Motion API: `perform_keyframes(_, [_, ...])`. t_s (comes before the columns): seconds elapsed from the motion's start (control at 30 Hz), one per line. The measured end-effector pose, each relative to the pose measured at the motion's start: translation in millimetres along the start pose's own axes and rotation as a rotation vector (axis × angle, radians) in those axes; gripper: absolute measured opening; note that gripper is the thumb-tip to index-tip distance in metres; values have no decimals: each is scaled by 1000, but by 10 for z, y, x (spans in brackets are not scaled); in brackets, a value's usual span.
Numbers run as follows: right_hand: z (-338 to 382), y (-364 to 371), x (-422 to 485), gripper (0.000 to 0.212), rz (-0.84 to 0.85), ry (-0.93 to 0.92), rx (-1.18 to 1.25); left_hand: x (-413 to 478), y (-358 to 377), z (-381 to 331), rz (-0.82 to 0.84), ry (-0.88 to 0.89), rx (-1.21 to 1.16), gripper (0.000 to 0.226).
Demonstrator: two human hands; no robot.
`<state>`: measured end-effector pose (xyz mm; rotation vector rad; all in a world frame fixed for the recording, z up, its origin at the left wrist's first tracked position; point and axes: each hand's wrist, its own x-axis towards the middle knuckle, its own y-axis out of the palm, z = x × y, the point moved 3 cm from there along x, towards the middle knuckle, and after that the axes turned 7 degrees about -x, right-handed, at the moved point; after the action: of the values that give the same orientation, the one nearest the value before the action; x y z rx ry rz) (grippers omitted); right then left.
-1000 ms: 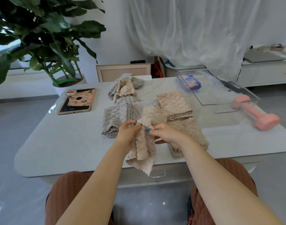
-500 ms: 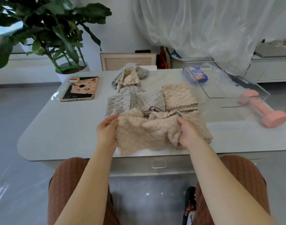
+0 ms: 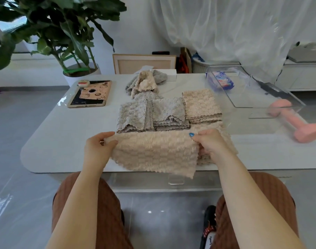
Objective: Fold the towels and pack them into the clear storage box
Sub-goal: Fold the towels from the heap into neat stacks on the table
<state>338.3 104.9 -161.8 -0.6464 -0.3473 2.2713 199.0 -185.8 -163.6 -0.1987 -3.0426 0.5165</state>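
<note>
Spread wide now, beige towel [image 3: 153,153] fronts folded stacks [image 3: 169,112], pink dumbbell [image 3: 293,120] rightward.

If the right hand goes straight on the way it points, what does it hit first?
The right hand, pinching the beige towel, points forward and slightly left. First in line is probably the folded grey stack, near its edge with the beige stack; depth is unclear.
</note>
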Motion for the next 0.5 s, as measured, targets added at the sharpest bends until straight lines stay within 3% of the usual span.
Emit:
perform_keyframes(0.1, [71, 16, -12, 9, -35, -45, 111, -36, -89, -132, -52, 152, 192, 30])
perform_keyframes(0.17, [78, 80, -3, 8, 62, 6, 301, -40, -124, -184, -91, 193, 224, 29])
perform_keyframes(0.23, [112, 162, -3, 16, 283, 16, 550, -31, -152, -218, -116, 216, 230, 28])
perform_keyframes(0.3, [142, 214, 3, 38, 375, -46, 541, -22, -170, -234, -126, 241, 247, 26])
perform_keyframes(0.37, [144, 235, 26, 44, 266, -125, 367, -10, -179, -230, -132, 244, 286, 26])
perform_keyframes(0.5, [125, 188, 3, 14, 49, -257, 254, -5, -190, -207, -113, 186, 382, 25])
